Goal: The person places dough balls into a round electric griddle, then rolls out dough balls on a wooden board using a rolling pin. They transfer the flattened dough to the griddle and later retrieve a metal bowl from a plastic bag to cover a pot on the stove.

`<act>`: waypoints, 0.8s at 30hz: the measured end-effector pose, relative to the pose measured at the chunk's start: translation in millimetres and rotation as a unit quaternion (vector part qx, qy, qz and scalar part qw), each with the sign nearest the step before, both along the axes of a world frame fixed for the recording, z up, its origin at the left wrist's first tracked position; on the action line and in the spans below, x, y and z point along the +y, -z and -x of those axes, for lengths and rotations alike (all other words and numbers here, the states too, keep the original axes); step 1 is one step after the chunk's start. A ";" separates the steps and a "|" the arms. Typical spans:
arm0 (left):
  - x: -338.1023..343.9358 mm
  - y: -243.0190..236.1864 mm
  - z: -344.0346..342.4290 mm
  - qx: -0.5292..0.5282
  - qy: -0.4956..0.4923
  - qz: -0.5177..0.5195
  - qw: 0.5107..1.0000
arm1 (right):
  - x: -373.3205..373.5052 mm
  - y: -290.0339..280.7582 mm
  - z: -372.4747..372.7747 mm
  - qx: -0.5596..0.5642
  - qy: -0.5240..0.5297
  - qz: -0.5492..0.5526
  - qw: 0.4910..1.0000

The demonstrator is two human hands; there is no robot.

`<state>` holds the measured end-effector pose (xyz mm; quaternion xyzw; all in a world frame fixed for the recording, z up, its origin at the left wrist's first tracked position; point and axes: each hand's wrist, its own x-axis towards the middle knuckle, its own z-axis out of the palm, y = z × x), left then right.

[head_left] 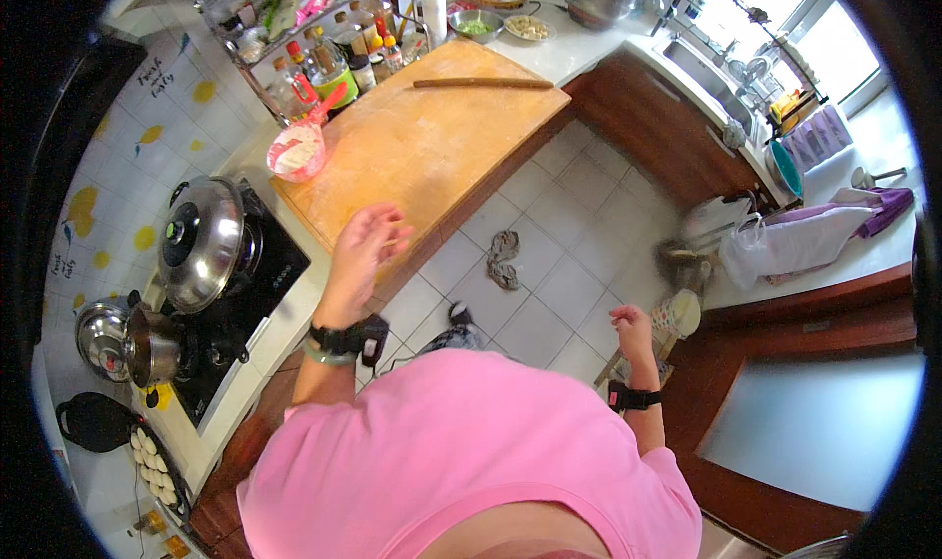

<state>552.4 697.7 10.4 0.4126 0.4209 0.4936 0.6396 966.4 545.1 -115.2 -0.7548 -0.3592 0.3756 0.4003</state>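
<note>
My left hand (367,241) hovers by the near edge of a floured wooden board (446,132). Its fingers are loosely bent and apart, with nothing in them. Out to the right, over the tiled floor, my right hand (630,325) is raised, also holding nothing, fingers slightly spread. Beyond my left hand, a pink scoop-like bowl (296,155) with flour in it and a red handle rests at the board's left edge. A thin wooden rolling pin (481,83) lies across the far part of the board.
On the left, a stove carries a lidded wok (203,245) and a steel pot (152,346). An electric pan (155,469) holds several pale dough pieces. Bottles (329,63) line a rack behind the board. A crumpled rag (503,260) lies on the floor. A sink (702,68) is far right.
</note>
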 end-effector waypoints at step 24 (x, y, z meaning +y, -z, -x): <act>138.4 159.4 -121.0 0.549 -0.005 -0.117 0.828 | 169.9 -20.0 -117.5 0.008 -0.077 0.067 0.995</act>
